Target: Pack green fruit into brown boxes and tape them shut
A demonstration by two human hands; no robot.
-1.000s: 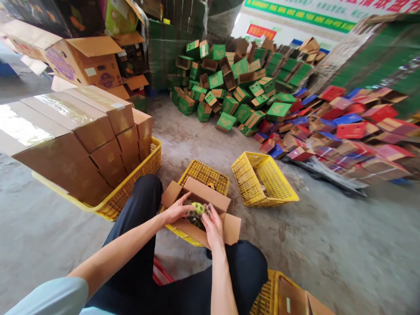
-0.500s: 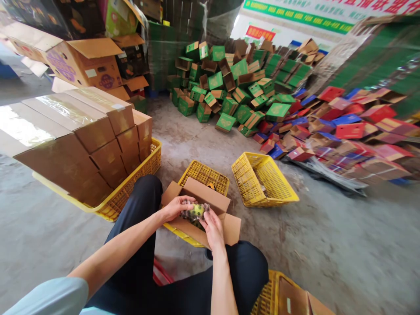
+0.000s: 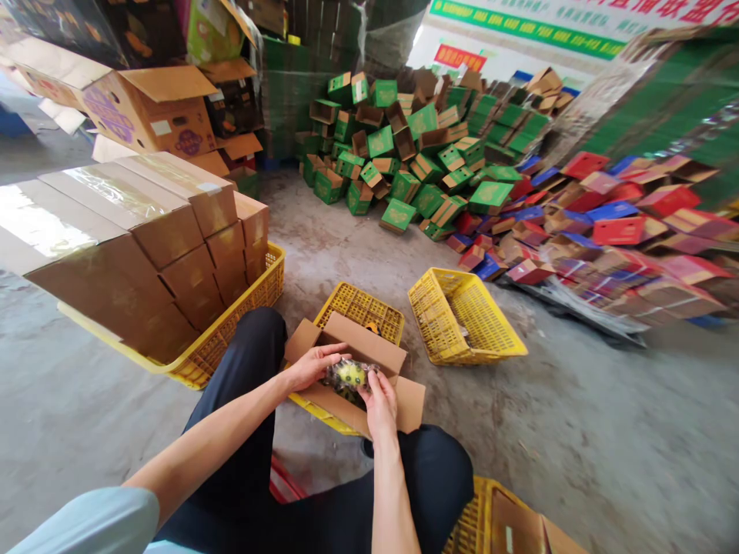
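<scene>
A yellow-green piece that looks like fruit, in clear crinkled plastic with dark spots [image 3: 352,375], is held above the open cardboard box [image 3: 366,344] between my knees. My right hand [image 3: 381,404] pinches its right end between thumb and fingers. At its left end, my left hand [image 3: 312,367] has its fingers stretched out over the plastic; whether they touch it is hard to tell. Below the plastic, darker contents show in the box, mostly hidden by my hands. The box rests on an upturned-looking yellow plastic crate [image 3: 361,304].
On the left, a yellow crate [image 3: 245,315] carries stacked taped cartons [image 3: 167,231]. Another yellow crate [image 3: 467,319] stands at the right, and one more [image 3: 476,515] holds cardboard beside my right knee. Piles of green boxes [image 3: 398,215] and red and blue boxes [image 3: 617,231] lie farther back.
My left hand's fingers have straightened and lifted off the left end of the plastic-wrapped piece. The piece has shifted slightly right with my right hand still gripping it.
</scene>
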